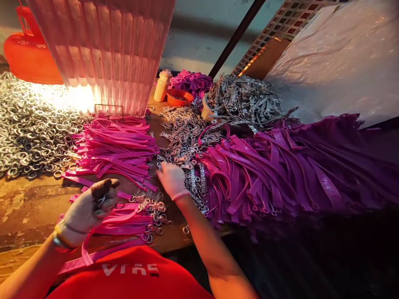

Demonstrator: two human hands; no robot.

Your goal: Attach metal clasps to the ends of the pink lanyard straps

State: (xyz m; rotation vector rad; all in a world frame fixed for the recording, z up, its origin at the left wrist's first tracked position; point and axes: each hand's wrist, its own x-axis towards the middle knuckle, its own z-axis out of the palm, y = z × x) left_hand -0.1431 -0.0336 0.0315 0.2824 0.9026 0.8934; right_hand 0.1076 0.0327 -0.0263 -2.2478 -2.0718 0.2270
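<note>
The front of a red shirt (131,280) is closest, below and between the left hand (85,214) and the right hand (173,180). Farthest left, beyond the left hand, a broad heap of metal rings (34,137) spreads under a red lamp (33,58). The left hand, gloved and dark at the fingertips, is half closed, fingers curled toward the thumb; some shiny metal shows within the curl, but I cannot tell whether it is gripped. Past this hand, a stack of pink straps (115,149) lies before a ribbed translucent sheet (115,50); just right of the hand lies a smaller group of straps (124,229) with metal clasps (156,209) at their right ends. The right hand, also gloved, reaches down with bent fingers beside loose metal chains (183,133); its fingertips are partly hidden, so its hold cannot be told. Well ahead of it stand a pale bottle (162,85) and an orange bowl (174,99). To its right are a tub (206,111) heaped with more chains (246,99) and a long spread of magenta straps (264,170).
</note>
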